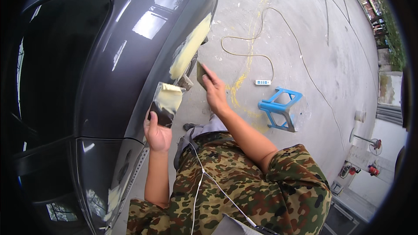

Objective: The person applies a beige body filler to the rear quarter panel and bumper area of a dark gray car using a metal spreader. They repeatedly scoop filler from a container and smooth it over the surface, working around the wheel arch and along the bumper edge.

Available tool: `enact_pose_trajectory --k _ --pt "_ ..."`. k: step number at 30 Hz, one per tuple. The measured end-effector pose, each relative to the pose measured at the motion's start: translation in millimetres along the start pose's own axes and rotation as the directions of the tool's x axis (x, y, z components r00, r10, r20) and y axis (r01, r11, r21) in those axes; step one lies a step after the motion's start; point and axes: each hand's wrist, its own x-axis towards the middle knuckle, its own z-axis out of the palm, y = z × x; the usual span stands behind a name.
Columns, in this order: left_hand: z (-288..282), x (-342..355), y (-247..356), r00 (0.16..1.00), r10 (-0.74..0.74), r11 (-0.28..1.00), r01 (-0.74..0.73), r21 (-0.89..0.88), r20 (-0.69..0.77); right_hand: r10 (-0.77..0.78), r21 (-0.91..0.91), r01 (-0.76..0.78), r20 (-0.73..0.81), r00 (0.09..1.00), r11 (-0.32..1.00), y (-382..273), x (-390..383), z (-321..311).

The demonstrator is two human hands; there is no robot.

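Note:
Along the lower edge of a dark grey car (pixel 126 67) runs a long strip of pale yellow putty (pixel 191 48). My left hand (pixel 158 135) grips a dark flat putty board (pixel 164 117), its upper part smeared with the same pale putty (pixel 169 99). The board is held close beside the car's side, just below the strip. In my right hand (pixel 215 94) is a thin flat putty spreader (pixel 200 74), closed between thumb and fingers. It stands to the right of the strip, apart from the panel and the board.
A blue plastic stool (pixel 281 109) lies on the concrete floor to my right. Near it sits a white power strip (pixel 262 82) with a long looping cord (pixel 289 24). More pale putty (pixel 114 198) marks the car's nearer panel. A fan (pixel 375 146) stands at the far right.

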Motion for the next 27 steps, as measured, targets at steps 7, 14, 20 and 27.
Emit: enact_pose_trajectory --k 7,14,20,27 --pt "39.5 31.1 -35.5 0.999 0.031 0.957 -0.027 0.290 -0.008 -0.242 -0.203 0.255 0.083 0.967 0.945 -79.3 -20.6 -13.6" --pt "116.8 86.4 -98.4 0.991 0.108 0.770 -0.134 0.623 0.080 -0.268 -0.175 0.303 0.198 0.943 0.937 -68.4 37.6 -55.4" --pt "149.1 136.4 -80.8 0.958 0.286 0.844 -0.238 0.480 -0.027 0.189 0.243 -0.207 0.097 0.977 0.948 -14.5 140.0 -111.2" --pt "135.4 86.0 -66.1 0.951 0.263 0.846 -0.147 0.512 -0.161 0.546 0.409 -0.511 0.037 0.837 0.756 63.4 325.8 -116.6"
